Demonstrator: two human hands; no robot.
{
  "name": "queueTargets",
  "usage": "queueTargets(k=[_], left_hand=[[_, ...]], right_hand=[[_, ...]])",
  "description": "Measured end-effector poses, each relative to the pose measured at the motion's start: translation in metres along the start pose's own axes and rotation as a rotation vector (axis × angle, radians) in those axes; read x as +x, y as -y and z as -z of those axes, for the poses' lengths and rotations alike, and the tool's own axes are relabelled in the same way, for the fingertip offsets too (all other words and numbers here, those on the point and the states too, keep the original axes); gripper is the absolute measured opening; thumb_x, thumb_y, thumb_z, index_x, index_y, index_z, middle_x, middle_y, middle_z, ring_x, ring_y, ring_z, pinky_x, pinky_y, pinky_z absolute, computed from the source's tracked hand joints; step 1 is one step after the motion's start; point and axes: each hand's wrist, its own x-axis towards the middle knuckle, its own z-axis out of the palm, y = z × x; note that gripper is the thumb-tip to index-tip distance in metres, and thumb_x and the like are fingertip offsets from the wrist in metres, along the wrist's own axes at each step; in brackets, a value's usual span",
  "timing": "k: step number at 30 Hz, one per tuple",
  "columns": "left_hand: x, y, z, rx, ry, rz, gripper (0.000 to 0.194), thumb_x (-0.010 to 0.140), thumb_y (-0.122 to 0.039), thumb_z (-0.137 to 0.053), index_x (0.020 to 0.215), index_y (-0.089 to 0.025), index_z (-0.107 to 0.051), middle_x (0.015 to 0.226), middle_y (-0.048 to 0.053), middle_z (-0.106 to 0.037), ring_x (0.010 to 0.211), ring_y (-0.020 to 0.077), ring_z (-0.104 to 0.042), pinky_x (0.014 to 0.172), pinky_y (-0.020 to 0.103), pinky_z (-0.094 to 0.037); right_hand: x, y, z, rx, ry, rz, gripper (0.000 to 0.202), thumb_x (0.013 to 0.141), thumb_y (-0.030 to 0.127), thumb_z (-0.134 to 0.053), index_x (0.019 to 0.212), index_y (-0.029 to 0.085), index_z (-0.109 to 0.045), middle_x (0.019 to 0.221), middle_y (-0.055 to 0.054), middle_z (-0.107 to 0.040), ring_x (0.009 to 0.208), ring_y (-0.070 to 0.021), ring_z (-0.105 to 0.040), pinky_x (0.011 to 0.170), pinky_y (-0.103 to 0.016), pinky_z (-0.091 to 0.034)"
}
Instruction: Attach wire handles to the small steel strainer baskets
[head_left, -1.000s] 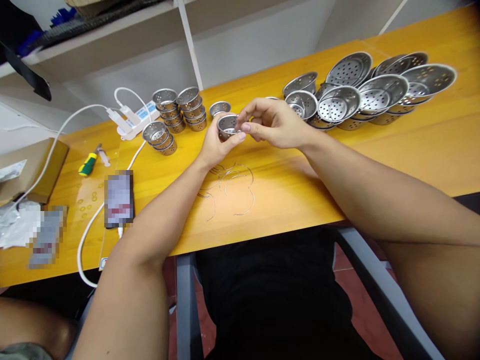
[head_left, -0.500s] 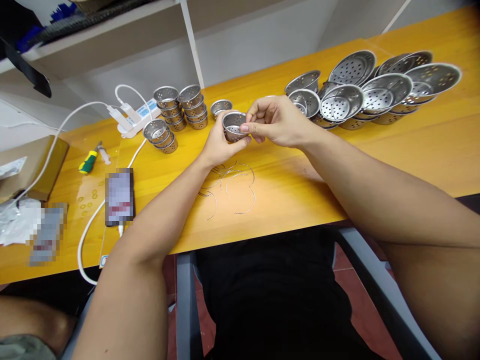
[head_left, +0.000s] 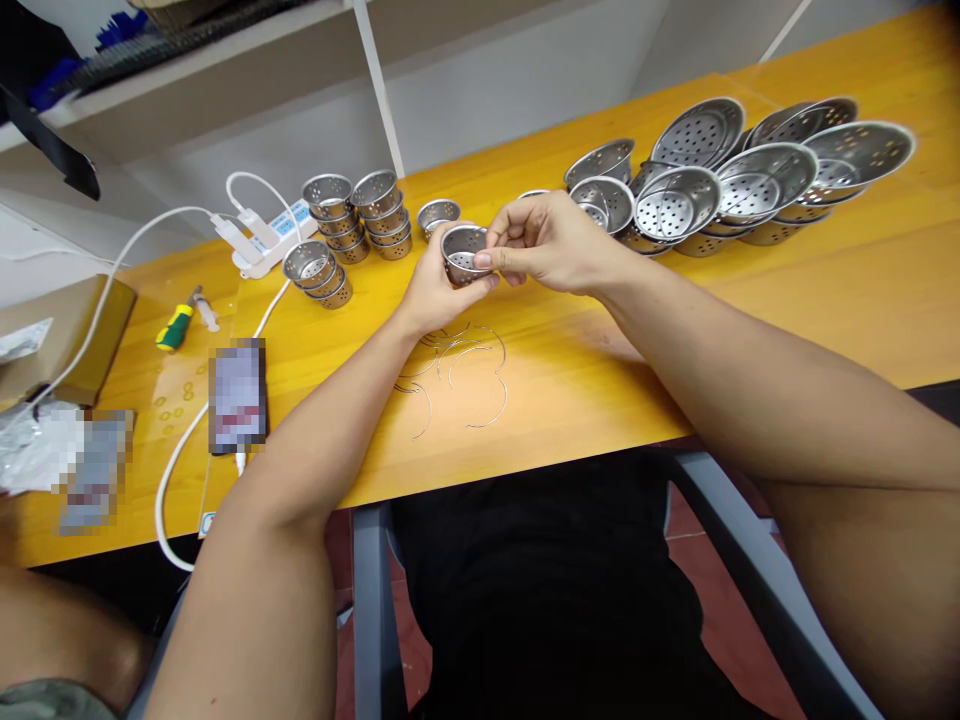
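Observation:
A small perforated metal cup [head_left: 460,262] is held above the table, its mouth tilted towards me. My left hand [head_left: 439,285] is closed around its left side and underside, the thumb lying below it. At the cup's right rim, my right hand [head_left: 536,245] makes a pinch with thumb and forefinger; anything between those fingertips is hidden. Several thin curved wires [head_left: 487,400] lie loose on the table below the hands. Just behind the left hand stands another small perforated cup [head_left: 437,214].
Small perforated cups stand in stacks [head_left: 345,225] at left, beside a power strip [head_left: 274,240] with white cables. Larger perforated metal bowls [head_left: 765,185] crowd the right. A phone [head_left: 238,395], a screwdriver [head_left: 176,327] and a cardboard box [head_left: 97,330] lie further left. Another person's leg [head_left: 67,635] shows bottom left.
The view has shifted very slightly. Both hands keep their hold at the cup, with almost no movement.

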Motion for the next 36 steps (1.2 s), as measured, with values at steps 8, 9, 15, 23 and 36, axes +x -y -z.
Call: queueTargets(k=[8, 9, 15, 23, 36], left_hand=[[0.000, 0.005, 0.000, -0.022, -0.001, -0.037, 0.085, 0.101, -0.076, -0.088, 0.159, -0.028, -0.049, 0.144, 0.009, -0.070, 0.140, 0.0319, -0.077, 0.137, 0.065, -0.056], [0.000, 0.005, 0.000, -0.021, -0.011, -0.028, 0.085, 0.101, -0.076, -0.088, 0.159, -0.028, -0.049, 0.144, 0.009, -0.070, 0.140, 0.0315, -0.077, 0.137, 0.064, -0.056], [0.001, 0.009, 0.003, 0.016, -0.098, -0.004, 0.086, 0.100, -0.075, -0.090, 0.160, -0.030, -0.047, 0.151, 0.011, -0.069, 0.143, 0.0305, -0.076, 0.135, 0.059, -0.058], [0.002, 0.012, 0.006, 0.040, -0.101, 0.000, 0.089, 0.101, -0.072, -0.089, 0.165, -0.032, -0.043, 0.152, 0.011, -0.067, 0.143, 0.0303, -0.074, 0.136, 0.060, -0.055], [0.002, 0.007, 0.006, 0.030, -0.102, -0.033, 0.091, 0.105, -0.078, -0.084, 0.170, -0.033, -0.040, 0.155, 0.011, -0.066, 0.151, 0.0312, -0.073, 0.140, 0.058, -0.054]], right_hand=[[-0.001, 0.002, 0.002, -0.051, 0.025, 0.028, 0.074, 0.067, 0.094, -0.107, 0.090, 0.030, -0.078, 0.069, 0.000, -0.071, 0.061, -0.0206, -0.061, 0.054, -0.038, -0.051], [-0.002, 0.003, 0.001, -0.079, 0.015, 0.036, 0.074, 0.068, 0.095, -0.106, 0.092, 0.030, -0.079, 0.074, -0.001, -0.074, 0.064, -0.0220, -0.063, 0.057, -0.039, -0.054], [-0.009, 0.007, 0.001, -0.361, -0.204, 0.142, 0.058, 0.090, 0.091, -0.091, 0.110, 0.038, -0.082, 0.117, -0.008, -0.085, 0.099, -0.0335, -0.078, 0.085, -0.051, -0.070], [-0.011, 0.009, 0.002, -0.484, -0.199, 0.214, 0.044, 0.101, 0.079, -0.084, 0.120, 0.040, -0.083, 0.131, -0.012, -0.085, 0.116, -0.0416, -0.078, 0.112, -0.064, -0.067], [-0.007, -0.004, 0.002, -0.396, -0.085, 0.239, 0.041, 0.093, 0.082, -0.091, 0.104, 0.043, -0.089, 0.129, -0.011, -0.085, 0.143, -0.0473, -0.065, 0.131, -0.070, -0.050]])
